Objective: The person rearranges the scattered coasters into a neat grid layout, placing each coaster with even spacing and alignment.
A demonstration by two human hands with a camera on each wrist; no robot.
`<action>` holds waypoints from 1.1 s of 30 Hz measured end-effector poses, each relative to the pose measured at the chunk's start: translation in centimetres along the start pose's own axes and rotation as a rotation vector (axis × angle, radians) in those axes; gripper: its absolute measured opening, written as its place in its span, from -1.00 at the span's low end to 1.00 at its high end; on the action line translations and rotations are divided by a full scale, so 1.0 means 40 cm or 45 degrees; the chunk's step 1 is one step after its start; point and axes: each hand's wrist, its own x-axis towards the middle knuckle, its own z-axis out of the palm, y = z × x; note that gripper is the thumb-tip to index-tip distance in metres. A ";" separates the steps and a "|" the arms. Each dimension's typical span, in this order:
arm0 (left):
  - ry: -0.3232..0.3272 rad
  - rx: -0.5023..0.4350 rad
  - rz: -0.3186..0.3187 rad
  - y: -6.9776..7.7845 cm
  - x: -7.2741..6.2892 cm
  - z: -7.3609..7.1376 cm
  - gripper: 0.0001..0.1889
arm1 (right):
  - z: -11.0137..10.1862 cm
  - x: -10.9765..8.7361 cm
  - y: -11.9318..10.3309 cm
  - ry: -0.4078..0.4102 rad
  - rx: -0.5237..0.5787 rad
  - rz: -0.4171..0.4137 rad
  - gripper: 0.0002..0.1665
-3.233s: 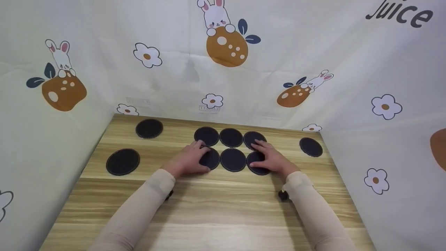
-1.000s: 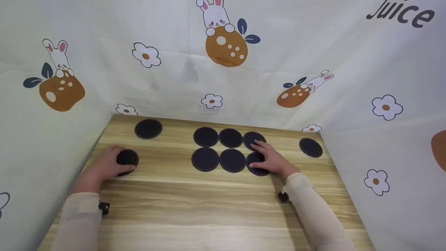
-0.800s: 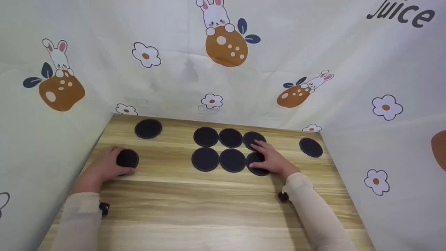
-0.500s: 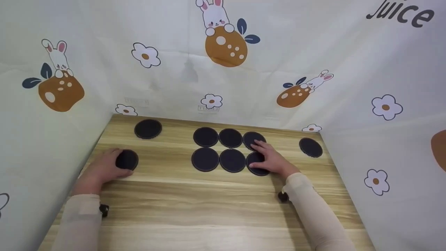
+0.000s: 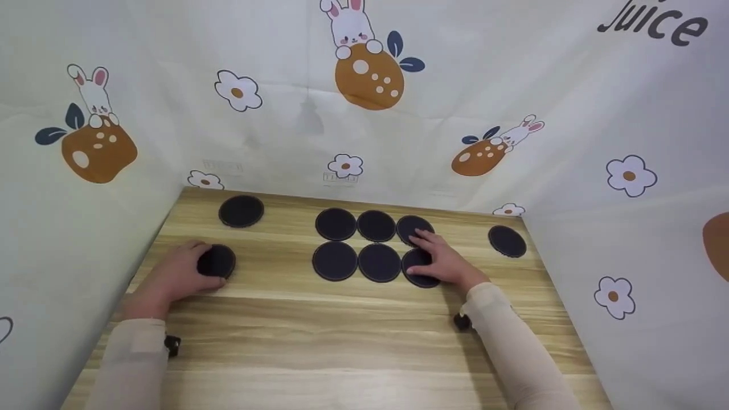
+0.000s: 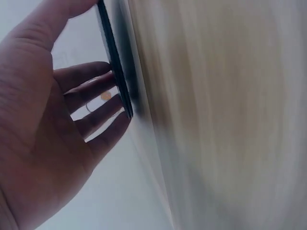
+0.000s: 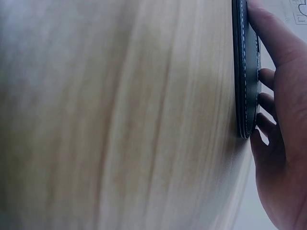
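At the left of the table, my left hand (image 5: 179, 272) grips a black round coaster (image 5: 217, 262) by its rim, thumb at the near side and fingers at the far side. In the left wrist view that coaster (image 6: 115, 62) appears edge-on, with a shadowed gap between it and the wood. My right hand (image 5: 447, 262) rests over the front right coaster (image 5: 421, 279) of a two-row block, thumb on its face. Its fingertips lie on the back right coaster (image 5: 410, 225). In the right wrist view the stitched coaster (image 7: 247, 81) lies flat under the fingers.
The block's other coasters are the back left (image 5: 336, 224), back middle (image 5: 376, 226), front left (image 5: 335, 261) and front middle (image 5: 380, 262). Single coasters lie at the back left corner (image 5: 241, 211) and far right (image 5: 507, 241). Printed cloth walls (image 5: 273, 142) enclose the wooden table (image 5: 342, 341).
My left hand has left the front left coaster of the block, reached the left-side coaster and shifted it slightly right. The right hand has stayed where it is.
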 end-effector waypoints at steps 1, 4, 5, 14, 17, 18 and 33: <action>0.006 -0.003 0.020 0.004 0.004 0.004 0.12 | 0.001 0.000 0.001 0.004 0.001 -0.004 0.16; 0.020 -0.011 0.063 0.018 0.014 0.015 0.10 | 0.001 0.000 0.001 0.004 0.004 -0.001 0.17; 0.025 -0.009 0.077 0.023 0.017 0.017 0.10 | 0.001 0.001 -0.002 -0.002 0.003 0.012 0.16; 0.037 -0.006 0.166 0.078 0.037 0.034 0.03 | -0.016 -0.008 -0.048 -0.031 -0.011 0.104 0.12; 0.022 0.015 0.176 0.105 0.040 0.043 0.02 | -0.017 -0.008 -0.048 -0.032 -0.008 0.101 0.13; 0.015 0.020 0.181 0.114 0.040 0.047 0.01 | -0.017 -0.008 -0.047 -0.031 -0.006 0.100 0.13; -0.065 0.107 0.320 0.239 0.053 0.117 0.01 | -0.020 -0.011 -0.052 -0.035 -0.004 0.108 0.13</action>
